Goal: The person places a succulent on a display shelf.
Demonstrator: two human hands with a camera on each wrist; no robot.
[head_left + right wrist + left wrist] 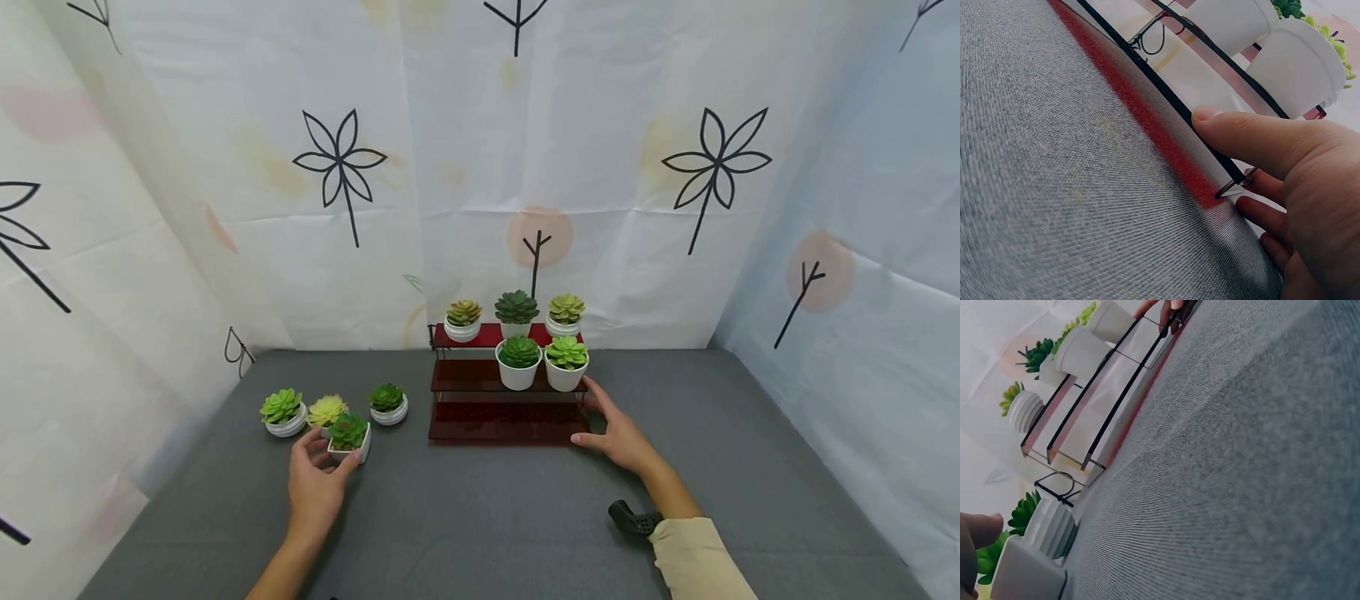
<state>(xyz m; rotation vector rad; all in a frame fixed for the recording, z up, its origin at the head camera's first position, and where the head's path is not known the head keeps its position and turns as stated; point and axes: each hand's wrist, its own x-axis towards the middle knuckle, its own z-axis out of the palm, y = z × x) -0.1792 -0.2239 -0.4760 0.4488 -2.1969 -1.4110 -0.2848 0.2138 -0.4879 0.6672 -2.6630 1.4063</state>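
My left hand (318, 487) is at a square white pot with a green succulent (348, 433), its thumb and fingers spread to either side. In the left wrist view, the thumb (985, 529) is over the leaves, and the square pot (1025, 575) stands on the cloth. My right hand (618, 433) holds the right end of a three-tier dark red display stand (480, 421). Its thumb (1241, 134) lies on a black front edge while the other fingers bend behind the end leg. Two white pots with succulents (517, 375) (564, 377) occupy the middle tier.
On the top tier stand three more potted succulents (462, 332) (515, 327) (563, 325). Around my left hand are ribbed white pots with succulents (287, 423) (390, 411) and a yellow-green one (327, 410). Grey cloth (480, 517) covers the table; a patterned white curtain (465, 167) hangs behind.
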